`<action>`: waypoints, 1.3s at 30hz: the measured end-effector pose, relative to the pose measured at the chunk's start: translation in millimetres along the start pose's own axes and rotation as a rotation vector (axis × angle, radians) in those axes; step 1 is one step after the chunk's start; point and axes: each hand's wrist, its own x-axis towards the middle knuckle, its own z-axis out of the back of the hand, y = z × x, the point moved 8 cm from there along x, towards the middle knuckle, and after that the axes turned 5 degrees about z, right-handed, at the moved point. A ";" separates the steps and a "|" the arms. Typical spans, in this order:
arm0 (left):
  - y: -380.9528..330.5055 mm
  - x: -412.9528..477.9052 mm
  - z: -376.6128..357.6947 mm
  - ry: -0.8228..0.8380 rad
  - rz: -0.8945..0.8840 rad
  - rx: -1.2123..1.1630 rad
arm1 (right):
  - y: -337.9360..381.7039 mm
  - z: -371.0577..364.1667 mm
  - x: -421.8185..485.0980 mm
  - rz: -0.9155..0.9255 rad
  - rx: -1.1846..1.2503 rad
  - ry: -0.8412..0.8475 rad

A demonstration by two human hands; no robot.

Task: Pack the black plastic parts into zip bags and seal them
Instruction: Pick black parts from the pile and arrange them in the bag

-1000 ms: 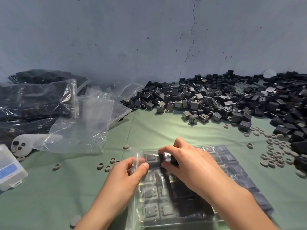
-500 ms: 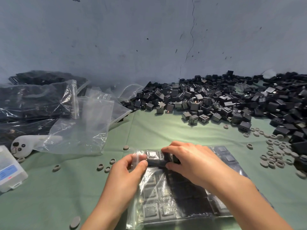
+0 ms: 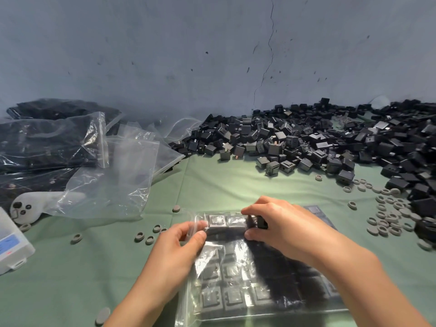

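Two bare hands over a green cloth-covered table [image 3: 70,286], noted from the left.

Far left: translucent white plastic box with a blue label [image 3: 11,249]. Just behind it, a white handheld controller [image 3: 23,205], half under loose film. Behind that, stacked filled bags of black parts [image 3: 42,142] against the blue-grey wall [image 3: 165,55]. Next, crumpled empty clear zip bags [image 3: 122,175], overlapping one another. Small flat grey rings [image 3: 144,236] scattered on the cloth between those and the hands.

Left hand [image 3: 179,246]: thumb and forefinger pinching the film at the far left corner of the clear zip bag [image 3: 236,267], other fingers curled beneath.

Bag flat on the cloth near the front edge, in the middle of the view, filled with rows of square black parts lying face up. Rows running left to right, slightly skewed; long axis not certain (forearm covering the right half).

Right hand [image 3: 283,230]: fingers curled round a single black plastic cube part [image 3: 262,223], held at the bag's far edge beside the far row.

Further right and behind, a large heap of loose black plastic parts [image 3: 330,142] along the wall, well apart from the bag. More grey rings [image 3: 387,220] at its near foot.
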 end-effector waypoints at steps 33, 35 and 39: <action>-8.3 -3.4 24.3 -0.243 -0.068 -0.007 | -12.6 28.5 -11.1 -0.077 1.072 -0.425; -26.6 -15.1 33.7 -0.376 -0.210 0.062 | -6.5 26.2 -10.8 -0.051 1.114 -0.369; -52.2 -27.9 15.4 -0.215 -0.345 -0.024 | 28.1 19.7 -2.2 0.137 1.186 -0.253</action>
